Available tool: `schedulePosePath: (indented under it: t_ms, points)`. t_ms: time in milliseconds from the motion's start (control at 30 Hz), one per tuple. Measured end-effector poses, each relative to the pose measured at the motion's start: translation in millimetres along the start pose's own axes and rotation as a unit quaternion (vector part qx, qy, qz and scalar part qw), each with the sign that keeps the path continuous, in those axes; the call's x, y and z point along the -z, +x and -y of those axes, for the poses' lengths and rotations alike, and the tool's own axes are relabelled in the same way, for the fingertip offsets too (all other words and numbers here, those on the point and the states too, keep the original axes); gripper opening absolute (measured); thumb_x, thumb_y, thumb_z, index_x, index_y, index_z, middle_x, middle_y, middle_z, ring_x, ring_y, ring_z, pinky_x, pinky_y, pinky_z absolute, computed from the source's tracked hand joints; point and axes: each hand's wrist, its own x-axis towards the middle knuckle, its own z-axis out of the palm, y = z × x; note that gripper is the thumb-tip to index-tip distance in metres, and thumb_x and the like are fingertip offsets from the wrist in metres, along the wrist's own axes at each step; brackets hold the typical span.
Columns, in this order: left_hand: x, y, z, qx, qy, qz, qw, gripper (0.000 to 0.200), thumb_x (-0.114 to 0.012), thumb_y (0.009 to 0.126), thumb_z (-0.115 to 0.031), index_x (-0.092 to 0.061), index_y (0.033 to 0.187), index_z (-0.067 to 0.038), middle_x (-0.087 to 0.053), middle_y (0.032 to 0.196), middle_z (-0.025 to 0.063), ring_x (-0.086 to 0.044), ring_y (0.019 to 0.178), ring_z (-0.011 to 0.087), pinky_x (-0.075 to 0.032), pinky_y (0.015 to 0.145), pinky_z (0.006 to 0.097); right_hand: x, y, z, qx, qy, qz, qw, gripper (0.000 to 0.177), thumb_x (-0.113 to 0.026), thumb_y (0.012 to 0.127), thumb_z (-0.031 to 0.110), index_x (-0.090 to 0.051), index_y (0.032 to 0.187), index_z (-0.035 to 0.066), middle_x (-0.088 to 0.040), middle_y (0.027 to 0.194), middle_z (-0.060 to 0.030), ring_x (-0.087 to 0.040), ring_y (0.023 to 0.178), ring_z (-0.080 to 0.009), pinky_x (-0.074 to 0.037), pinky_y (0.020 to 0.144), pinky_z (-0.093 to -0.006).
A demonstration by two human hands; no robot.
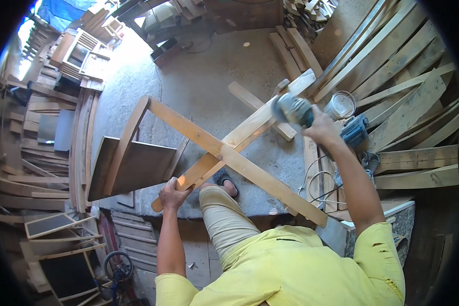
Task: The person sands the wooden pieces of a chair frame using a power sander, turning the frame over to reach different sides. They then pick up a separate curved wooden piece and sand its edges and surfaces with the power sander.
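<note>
My right hand (322, 127) grips an angle grinder (297, 110), its round disc blurred and over the upper right part of a wooden frame. The frame (270, 179) is made of pale boards crossed in an X, with a dark round spot near the crossing. My left hand (173, 196) is closed around the lower left end of one crossing board, close to my knee. Attached or close to the frame's left side is a dark flat panel (137, 166) with a curved wooden piece across it; the joint is hard to make out.
A white bucket (341, 105) and a blue power tool (355, 131) stand at the right, near a loose white cable (315, 178). Long boards (392, 66) lean along the right side. Stacked wood (46, 153) lines the left. A short plank (247, 96) lies on the concrete floor (209, 66).
</note>
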Motion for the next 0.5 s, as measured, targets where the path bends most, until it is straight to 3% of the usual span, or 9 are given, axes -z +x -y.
schedulePosePath:
  t_ms: [200, 333, 433, 500]
  points:
    - [0.8, -0.1, -0.3, 0.007, -0.004, 0.009, 1.0, 0.055, -0.086, 0.061, -0.054, -0.056, 0.074, -0.009, -0.066, 0.074, 0.0122, -0.066, 0.071, 0.0363, -0.051, 0.061, 0.0475, 4.1, -12.1, 2.6, -0.069, 0.001, -0.043, 0.997, 0.067, -0.081, 0.066, 0.028, -0.053, 0.122, 0.006, -0.069, 0.109, -0.0242, -0.067, 0.106, -0.0377, -0.052, 0.093, -0.0453]
    - [-1.0, -0.5, 2.3, 0.0, -0.013, 0.0, 1.0, 0.056, -0.087, 0.061, -0.054, -0.055, 0.073, -0.009, -0.066, 0.073, 0.0128, -0.065, 0.071, 0.0371, -0.051, 0.061, 0.0474, -27.9, -49.2, 54.2, 0.069, -0.022, 0.059, 0.996, 0.061, -0.079, 0.068, 0.029, -0.053, 0.118, 0.008, -0.069, 0.105, -0.0231, -0.067, 0.103, -0.0397, -0.053, 0.089, -0.0475]
    - [1.5, -1.2, -1.9, -0.004, -0.01, -0.004, 1.0, 0.056, -0.087, 0.061, -0.053, -0.055, 0.073, -0.008, -0.066, 0.073, 0.0124, -0.065, 0.07, 0.037, -0.051, 0.061, 0.047, -49.0, -54.2, 70.9, 0.095, -0.035, 0.122, 0.987, 0.057, -0.079, 0.068, 0.03, -0.053, 0.115, 0.01, -0.07, 0.102, -0.0225, -0.067, 0.102, -0.0389, -0.053, 0.087, -0.0481]
    - [2.8, -1.6, -2.0, -0.003, -0.009, 0.001, 1.0, 0.056, -0.087, 0.061, -0.053, -0.056, 0.073, -0.008, -0.066, 0.073, 0.0122, -0.065, 0.07, 0.0369, -0.052, 0.061, 0.0471, -45.4, -50.3, 60.2, 0.098, -0.027, 0.101, 0.99, 0.056, -0.079, 0.068, 0.029, -0.052, 0.113, 0.009, -0.07, 0.102, -0.0224, -0.067, 0.101, -0.0392, -0.053, 0.086, -0.048]
